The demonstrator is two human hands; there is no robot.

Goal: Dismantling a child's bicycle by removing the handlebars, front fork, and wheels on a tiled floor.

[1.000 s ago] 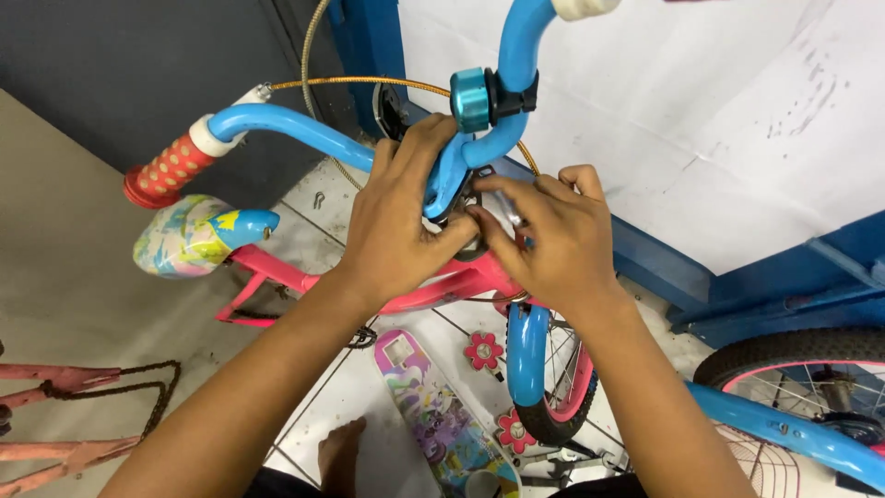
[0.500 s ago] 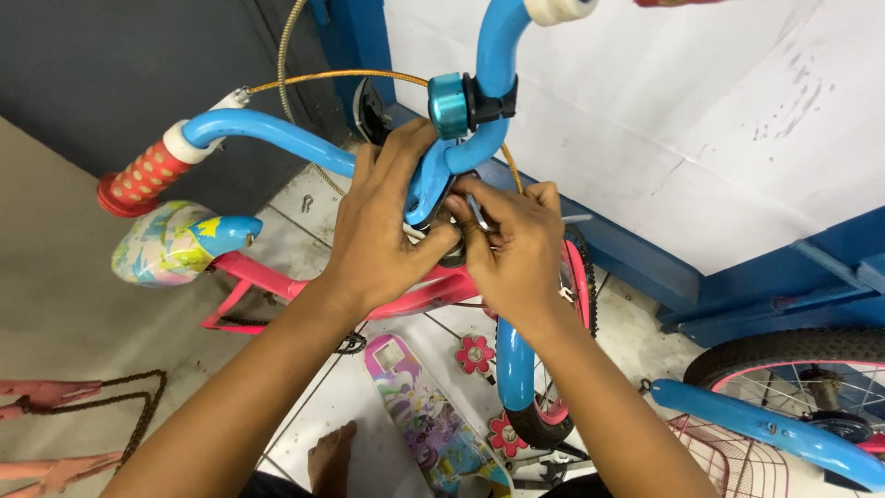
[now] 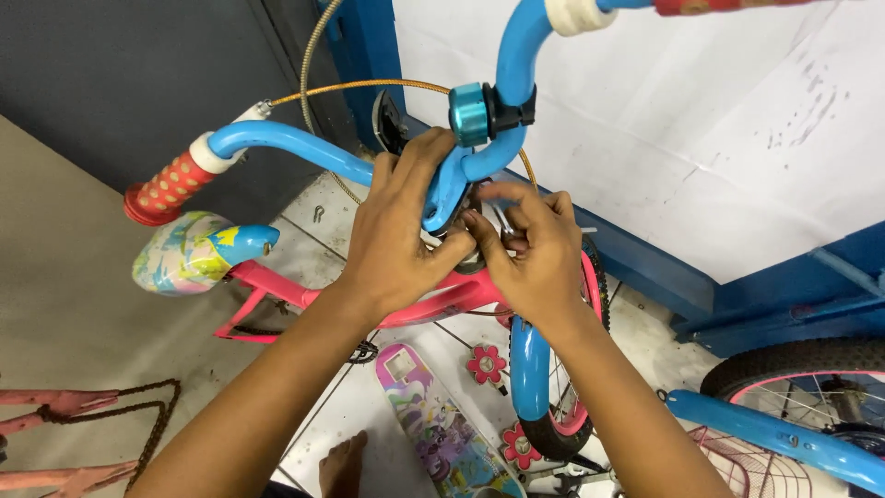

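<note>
I am gripping the curved blue metal handlebar (image 3: 442, 189) with my left hand (image 3: 401, 244); my right hand (image 3: 535, 254) is pinching a small silver fitting (image 3: 501, 219) at its stem.

Both forearms reach up and forward from the bottom of the view, converging toward the middle. The left hand (image 3: 401, 235) is seen from the back, wrist straight, fingers curled closed in a grip, knuckles upward. The right hand (image 3: 535, 254) sits just beside it, touching it, fingers bent inward and fingertips (image 3: 479, 221) pinched together near the left thumb.
</note>
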